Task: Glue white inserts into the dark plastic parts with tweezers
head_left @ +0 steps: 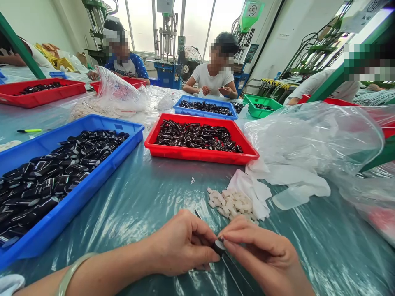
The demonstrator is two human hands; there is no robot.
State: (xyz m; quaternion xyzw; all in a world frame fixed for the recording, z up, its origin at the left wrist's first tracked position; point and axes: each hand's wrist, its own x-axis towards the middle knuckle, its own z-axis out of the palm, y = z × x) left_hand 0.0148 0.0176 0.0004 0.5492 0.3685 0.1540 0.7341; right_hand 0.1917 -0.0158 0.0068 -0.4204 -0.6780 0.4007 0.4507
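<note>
Just above the table, my left hand (188,242) grips a small black part (219,246) with a pale grey round end. My right hand (262,250) meets it from the other side, thumb and forefinger pinched together at the part's edge. Whatever lies between those right fingertips is too small and covered to make out. A thin dark tip pokes up behind my left fingers. Thin pale lines run down from the part; whether they are wires or reflections is unclear. Beyond my hands lies a pile of small whitish pieces (230,203), beside a crumpled white cloth (251,191).
A blue tray (123,123) on the left and a red tray (197,155) ahead hold many black parts. At right are a translucent bottle (290,198) and clear plastic bags (314,131). Co-workers sit across the plastic-covered table (166,185), near more trays.
</note>
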